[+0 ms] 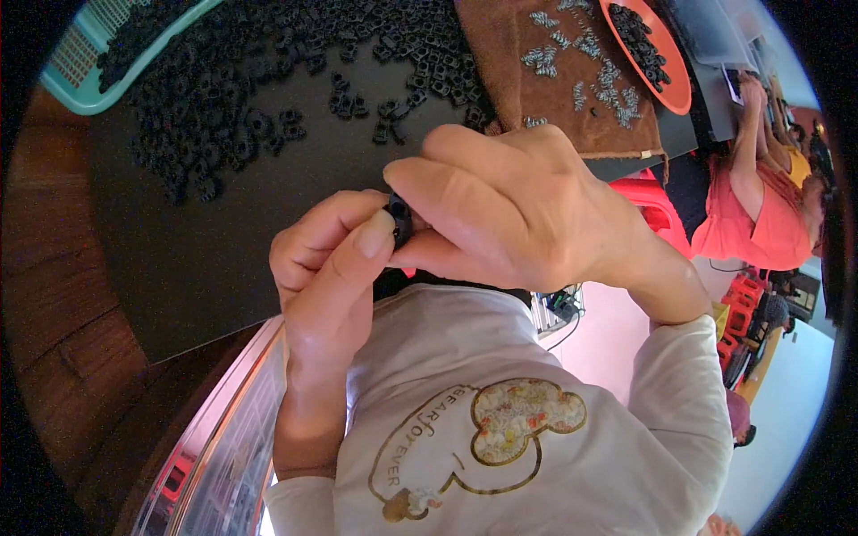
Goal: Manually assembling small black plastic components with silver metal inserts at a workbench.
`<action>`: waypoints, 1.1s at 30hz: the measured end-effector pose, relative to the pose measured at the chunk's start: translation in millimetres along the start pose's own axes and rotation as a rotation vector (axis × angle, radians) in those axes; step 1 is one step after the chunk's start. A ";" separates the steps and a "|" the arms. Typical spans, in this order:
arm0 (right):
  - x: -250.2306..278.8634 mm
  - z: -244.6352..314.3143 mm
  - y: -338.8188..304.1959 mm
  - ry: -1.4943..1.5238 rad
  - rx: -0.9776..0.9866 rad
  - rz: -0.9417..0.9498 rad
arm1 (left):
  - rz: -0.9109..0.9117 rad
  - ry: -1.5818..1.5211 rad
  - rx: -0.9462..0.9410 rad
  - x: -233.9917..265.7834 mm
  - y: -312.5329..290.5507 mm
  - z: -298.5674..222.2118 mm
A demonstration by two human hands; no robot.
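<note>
A small black plastic part (399,220) with a round hole is pinched between the thumb and fingers of my left hand (326,255). My right hand (514,210) is closed right against its other side, fingers bent and touching it. Whatever those right fingertips grip is hidden behind them. Beyond both hands, many similar black parts (223,116) lie heaped and scattered over a dark table mat (197,277). Small metal coil springs (608,89) are spread on a brown cloth (509,89) past my right hand.
A teal plastic basket (76,76) with black parts stands at the far left. An orange plate (672,76) of small black pieces rests at the far right, near a clear plastic bin (715,31). A red stool (652,201) and a person in a coral top (751,214) are to the right.
</note>
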State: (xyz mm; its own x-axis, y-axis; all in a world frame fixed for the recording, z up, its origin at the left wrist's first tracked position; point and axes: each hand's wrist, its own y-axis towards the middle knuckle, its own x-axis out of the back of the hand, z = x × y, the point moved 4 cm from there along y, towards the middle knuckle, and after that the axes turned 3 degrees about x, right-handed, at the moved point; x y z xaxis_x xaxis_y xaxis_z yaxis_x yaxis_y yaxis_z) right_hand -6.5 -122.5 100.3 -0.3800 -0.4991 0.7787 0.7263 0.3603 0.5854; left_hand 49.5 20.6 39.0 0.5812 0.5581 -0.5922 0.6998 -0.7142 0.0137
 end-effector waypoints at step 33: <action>0.3 0.5 -17.1 -0.061 0.013 -0.046 | -0.093 0.285 0.052 -4.5 6.7 13.3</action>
State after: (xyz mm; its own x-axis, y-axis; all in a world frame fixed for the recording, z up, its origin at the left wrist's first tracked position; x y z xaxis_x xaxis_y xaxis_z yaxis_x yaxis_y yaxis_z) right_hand -19.3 -128.5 90.6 -0.4475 -0.4668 0.7628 0.6998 0.3483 0.6237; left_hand 46.0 7.7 31.0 0.6136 0.7132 -0.3389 0.7379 -0.6707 -0.0753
